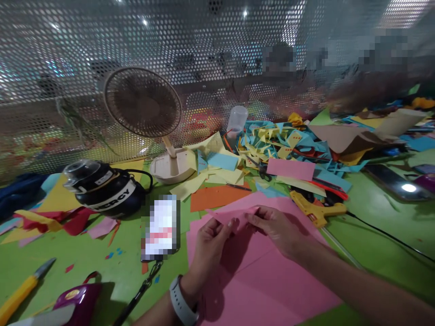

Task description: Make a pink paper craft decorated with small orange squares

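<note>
Between my two hands I hold a small piece of pink paper (234,216), raised a little above larger pink sheets (272,280) on the green table. My left hand (212,240) pinches its left side between thumb and fingers; a watch with a pale strap is on that wrist. Its right side is pinched by my right hand (277,226). The fingers hide part of the paper. Close to my right forearm lies a yellow glue gun (316,209) with a black cord. An orange sheet (214,198) lies just beyond the pink sheets.
A small fan (144,102) stands before a perforated metal screen (204,45). Left are a black bottle (118,197), a badge (161,226) on a lanyard, a yellow-handled cutter (27,290) and a purple tool (78,299). Cut paper (275,140) is heaped behind; a phone (397,183) lies right.
</note>
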`<state>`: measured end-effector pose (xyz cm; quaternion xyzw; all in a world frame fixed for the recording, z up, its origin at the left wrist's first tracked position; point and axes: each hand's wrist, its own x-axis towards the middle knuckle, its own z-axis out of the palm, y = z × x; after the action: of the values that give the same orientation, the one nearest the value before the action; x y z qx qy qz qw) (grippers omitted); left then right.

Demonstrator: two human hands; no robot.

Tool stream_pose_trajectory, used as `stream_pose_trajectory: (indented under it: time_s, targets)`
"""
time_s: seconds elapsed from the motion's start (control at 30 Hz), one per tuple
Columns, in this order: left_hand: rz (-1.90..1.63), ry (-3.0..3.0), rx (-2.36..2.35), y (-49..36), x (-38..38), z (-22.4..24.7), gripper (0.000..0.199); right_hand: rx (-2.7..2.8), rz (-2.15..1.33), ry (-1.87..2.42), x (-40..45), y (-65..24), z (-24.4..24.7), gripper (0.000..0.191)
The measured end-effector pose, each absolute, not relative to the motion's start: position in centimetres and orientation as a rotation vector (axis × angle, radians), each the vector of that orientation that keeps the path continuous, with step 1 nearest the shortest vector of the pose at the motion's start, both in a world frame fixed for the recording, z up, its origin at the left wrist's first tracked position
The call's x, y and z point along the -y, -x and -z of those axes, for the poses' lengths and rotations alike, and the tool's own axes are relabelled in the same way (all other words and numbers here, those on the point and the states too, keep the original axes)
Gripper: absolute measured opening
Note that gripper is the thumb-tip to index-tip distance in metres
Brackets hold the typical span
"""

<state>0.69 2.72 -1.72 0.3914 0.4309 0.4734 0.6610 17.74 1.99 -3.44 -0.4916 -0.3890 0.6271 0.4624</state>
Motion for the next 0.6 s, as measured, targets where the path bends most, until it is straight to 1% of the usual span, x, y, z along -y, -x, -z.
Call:
stream_pose_trajectory:
  time_s: [0.27,0.5,0.6]
  targets:
    - [-1.057,-0.932,-1.072,-0.4,-2.6,2.5,0.038,0.955,-1.518,1.233,-1.8,-17.6,3.4,0.034]
    - [-1.063,-0.971,-1.112,-0.1,-2.6,3.1,0.036,0.817,-1.58,1.104,-1.8,-17.2,3.1,0.035]
    - [-1.091,-0.983,-1.147,-0.1,-2.5,3.3,0.037,0.769,-1.606,1.064,-2.0,-17.3,3.1,0.04]
